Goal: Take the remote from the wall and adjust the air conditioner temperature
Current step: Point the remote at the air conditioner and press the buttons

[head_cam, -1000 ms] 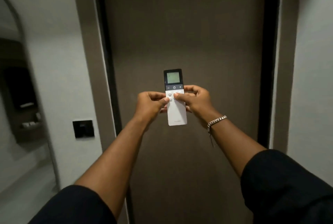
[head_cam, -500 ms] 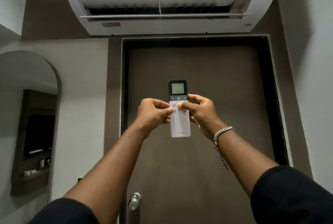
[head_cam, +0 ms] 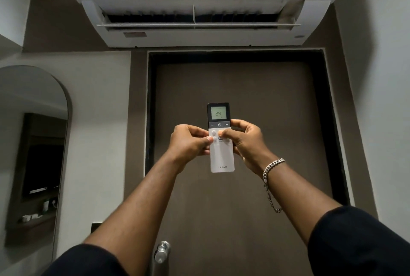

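A slim white remote (head_cam: 221, 160) with a black top and a lit screen reading 24 is held upright at arm's length in front of a brown door. My left hand (head_cam: 188, 142) grips its left edge, thumb on a round button. My right hand (head_cam: 246, 140) grips the right edge, with its thumb pressed on the buttons just below the black band. High above hangs the white air conditioner (head_cam: 204, 7), mounted over the door, its front flap open.
The brown door (head_cam: 266, 102) fills the middle, with a metal knob (head_cam: 163, 251) low down. An arched mirror (head_cam: 33, 153) hangs on the left wall, with a dark wall plate (head_cam: 95, 227) beside it. A white wall (head_cam: 381, 98) closes in on the right.
The view has tilted upward from the door to take in the air conditioner. Both hands have kept hold of the remote, raised toward the unit, and the screen reads clearly.
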Motion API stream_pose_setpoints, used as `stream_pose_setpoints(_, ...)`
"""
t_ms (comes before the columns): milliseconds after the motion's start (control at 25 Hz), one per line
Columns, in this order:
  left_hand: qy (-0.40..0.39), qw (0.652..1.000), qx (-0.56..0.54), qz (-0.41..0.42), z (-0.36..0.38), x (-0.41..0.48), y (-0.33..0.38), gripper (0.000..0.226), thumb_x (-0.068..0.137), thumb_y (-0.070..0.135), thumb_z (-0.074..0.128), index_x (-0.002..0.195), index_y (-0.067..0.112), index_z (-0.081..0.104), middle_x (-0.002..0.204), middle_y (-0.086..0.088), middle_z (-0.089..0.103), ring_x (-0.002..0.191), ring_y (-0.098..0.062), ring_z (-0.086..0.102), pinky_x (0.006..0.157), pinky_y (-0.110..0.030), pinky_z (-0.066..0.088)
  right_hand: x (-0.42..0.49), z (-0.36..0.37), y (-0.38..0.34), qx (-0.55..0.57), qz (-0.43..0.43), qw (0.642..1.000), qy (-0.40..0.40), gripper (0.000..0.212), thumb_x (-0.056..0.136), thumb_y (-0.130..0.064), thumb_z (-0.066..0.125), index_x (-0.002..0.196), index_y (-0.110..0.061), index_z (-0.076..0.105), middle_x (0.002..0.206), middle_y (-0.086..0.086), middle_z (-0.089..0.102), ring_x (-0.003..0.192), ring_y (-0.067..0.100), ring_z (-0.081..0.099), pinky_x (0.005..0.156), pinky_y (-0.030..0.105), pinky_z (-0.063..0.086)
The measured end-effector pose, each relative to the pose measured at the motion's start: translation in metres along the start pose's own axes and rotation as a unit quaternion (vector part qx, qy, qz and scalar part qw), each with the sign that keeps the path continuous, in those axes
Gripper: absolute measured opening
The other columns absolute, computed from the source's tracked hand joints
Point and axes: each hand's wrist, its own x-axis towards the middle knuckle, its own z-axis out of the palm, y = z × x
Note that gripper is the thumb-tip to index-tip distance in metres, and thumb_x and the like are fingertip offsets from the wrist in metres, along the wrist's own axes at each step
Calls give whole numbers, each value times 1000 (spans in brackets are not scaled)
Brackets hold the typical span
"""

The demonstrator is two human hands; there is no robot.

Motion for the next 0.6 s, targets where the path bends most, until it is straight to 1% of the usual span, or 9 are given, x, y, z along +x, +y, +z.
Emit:
stream_pose_setpoints(120,-1,1000,-3,7,2,2,2,22,81,14,73,97,-1,70,98,-16,74,83,-24,75,70,-37,63,0,-4,-3,-5,-9,1000,-4,28,79,-7,72,95,-26,58,103,3,67,94,23,68,76,37,60)
stream_pose_setpoints(280,-5,1000,0,19,5,4,4,20,81,14,73,95,0,70,97,-17,74,83,-23,76,70,-37,63,2,-6,-6,-10,-17,1000,-4,28,79,-8,72,93,-26,57,102,3,66,93,22,68,72,34,59)
stream_pose_setpoints(440,0,1000,-2,14,5,6,3,24,81,14,73,98,-2,69,100,-18,74,85,-25,75,74,-41,63,3,-7,-7,-2,-8,1000,-11,28,80,-7,72,97,-24,57,105,5,66,95,24,68,77,39,60)
stream_pose_setpoints(600,1,1000,-5,15,7,5,3,26,81,14,73,100,-3,69,101,-20,73,85,-26,75,73,-41,62,3,-8,-5,4,-8,1000,-13,28,81,-7,71,96,-26,57,105,4,67,93,22,68,74,35,60)
